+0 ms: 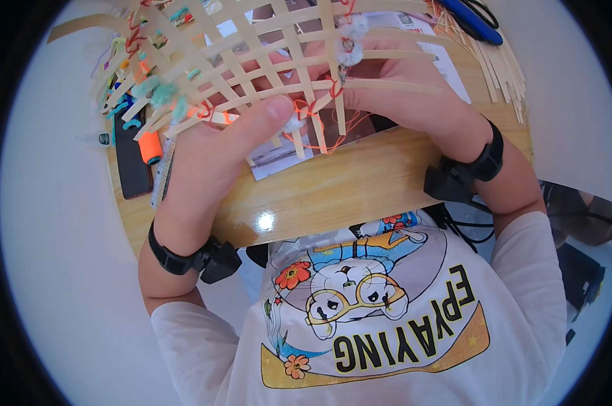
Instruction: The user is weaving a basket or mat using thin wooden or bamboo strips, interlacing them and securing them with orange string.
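A woven lattice of pale bamboo-like strips [292,34] is held up over the table between my two hands. My left hand [218,145] grips its near left edge, the thumb pressed on top and the other fingers behind the weave. At the near right side, my right hand [407,91] closes on the lattice, its fingers partly hidden behind the strips. Loose orange thread [353,128] loops around the near strip ends, beside a small white fluffy tuft [293,124]. White pompoms [351,42] and teal fluff [158,92] sit on the lattice, and red ties bind several crossings.
On the wooden table [333,189], printed sheets [272,166] lie under my hands. A dark phone [134,166], an orange thread spool [150,147] and a ruler [161,177] are at left. Blue-handled scissors [478,26] rest on loose strips [505,74] at far right.
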Tool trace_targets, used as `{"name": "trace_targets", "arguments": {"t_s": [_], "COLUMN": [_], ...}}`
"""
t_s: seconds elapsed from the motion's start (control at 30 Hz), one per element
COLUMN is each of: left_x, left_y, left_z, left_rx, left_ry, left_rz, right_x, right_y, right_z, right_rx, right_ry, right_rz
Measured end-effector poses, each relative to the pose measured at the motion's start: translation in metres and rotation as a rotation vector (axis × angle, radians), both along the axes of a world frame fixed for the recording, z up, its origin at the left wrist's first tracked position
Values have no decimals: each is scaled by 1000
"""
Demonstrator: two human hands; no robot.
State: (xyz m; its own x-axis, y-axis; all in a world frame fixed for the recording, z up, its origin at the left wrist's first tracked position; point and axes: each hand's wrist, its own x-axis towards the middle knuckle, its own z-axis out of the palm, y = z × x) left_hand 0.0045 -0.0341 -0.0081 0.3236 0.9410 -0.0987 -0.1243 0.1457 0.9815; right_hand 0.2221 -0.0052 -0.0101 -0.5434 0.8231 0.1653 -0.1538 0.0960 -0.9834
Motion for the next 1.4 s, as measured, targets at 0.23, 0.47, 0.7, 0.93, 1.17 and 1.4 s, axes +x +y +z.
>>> {"name": "trace_targets", "arguments": {"t_s": [0.23,0.47,0.7,0.93,1.17,1.4], "left_x": [-1,5,-2,3,4,6], "left_y": [0,-3,1,3,6,3], "left_z": [2,1,4,1,-2,-4], "left_rx": [-81,-19,-129,60,221,255], "left_ry": [260,126,170,49,160,173], "left_rz": [-35,-32,-97,110,191,117], "right_x": [14,15,19,17,-15,-23], "right_y": [9,17,25,12,-8,-20], "right_z": [-9,-34,-20,-2,-6,2], "right_rx": [166,849,1239,-83,-202,-239], "right_ry": [-279,-171,-321,-30,94,43], "right_rz": [59,36,11,207,8,-119]}}
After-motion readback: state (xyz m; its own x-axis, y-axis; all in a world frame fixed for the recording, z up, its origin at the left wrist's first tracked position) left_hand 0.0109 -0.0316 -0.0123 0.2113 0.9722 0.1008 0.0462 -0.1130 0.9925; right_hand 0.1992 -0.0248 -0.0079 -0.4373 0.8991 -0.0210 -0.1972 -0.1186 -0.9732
